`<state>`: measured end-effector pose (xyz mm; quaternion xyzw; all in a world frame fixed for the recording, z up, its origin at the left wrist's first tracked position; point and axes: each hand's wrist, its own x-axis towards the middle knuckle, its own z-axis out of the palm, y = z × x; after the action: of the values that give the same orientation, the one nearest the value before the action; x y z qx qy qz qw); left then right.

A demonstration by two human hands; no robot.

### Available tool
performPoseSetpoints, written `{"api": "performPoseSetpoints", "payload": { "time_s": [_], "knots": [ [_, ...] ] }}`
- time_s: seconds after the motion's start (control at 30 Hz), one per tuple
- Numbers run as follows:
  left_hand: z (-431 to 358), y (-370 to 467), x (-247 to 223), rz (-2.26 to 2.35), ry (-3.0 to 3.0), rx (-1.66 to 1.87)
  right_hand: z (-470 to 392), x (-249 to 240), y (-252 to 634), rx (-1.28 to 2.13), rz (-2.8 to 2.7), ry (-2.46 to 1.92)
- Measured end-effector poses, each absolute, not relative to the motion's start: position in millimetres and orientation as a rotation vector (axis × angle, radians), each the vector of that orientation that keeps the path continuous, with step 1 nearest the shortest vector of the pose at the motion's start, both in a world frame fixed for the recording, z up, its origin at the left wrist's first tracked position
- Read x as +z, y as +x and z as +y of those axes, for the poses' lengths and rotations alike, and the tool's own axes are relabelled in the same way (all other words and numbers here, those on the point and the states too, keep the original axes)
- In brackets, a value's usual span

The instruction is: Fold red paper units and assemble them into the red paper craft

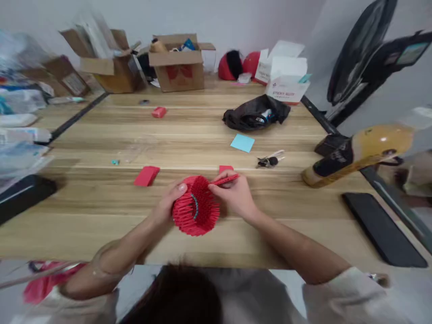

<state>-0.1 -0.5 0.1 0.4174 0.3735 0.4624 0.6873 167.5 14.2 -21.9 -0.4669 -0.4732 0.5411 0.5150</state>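
A round red folded-paper piece [185, 215], hollow in the middle with a thin teal line inside, is held above the wooden table [101, 229]. My left hand [170, 198] grips its left side, thumb over the rim. Between the thumb and fingers of my right hand [236, 193] is a red paper strip [227, 180], its near end at the piece's upper right rim. A stack of red paper [146, 176] lies to the left, and another red paper [226, 168] shows just beyond my right hand.
Farther back are a blue paper square [242, 142], keys [270, 160], a black bag [256, 112] and a cardboard box [180, 72]. On the right are a yellow bottle [364, 150] and a black phone-like slab [384, 229]. Plastic packages [20, 135] line the left.
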Motion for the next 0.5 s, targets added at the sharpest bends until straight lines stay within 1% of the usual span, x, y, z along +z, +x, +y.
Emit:
{"api": "performPoseSetpoints", "payload": {
  "time_s": [0.27,0.5],
  "knots": [
    [-0.8,-2.6,-3.5,0.812,0.980,1.044,8.6,-25.5,163.4,1.134,-1.193,-1.167],
    [1.9,-5.8,-5.4,0.813,0.895,1.043,12.1,-18.5,166.7,1.092,-1.158,-1.125]
  ]
}}
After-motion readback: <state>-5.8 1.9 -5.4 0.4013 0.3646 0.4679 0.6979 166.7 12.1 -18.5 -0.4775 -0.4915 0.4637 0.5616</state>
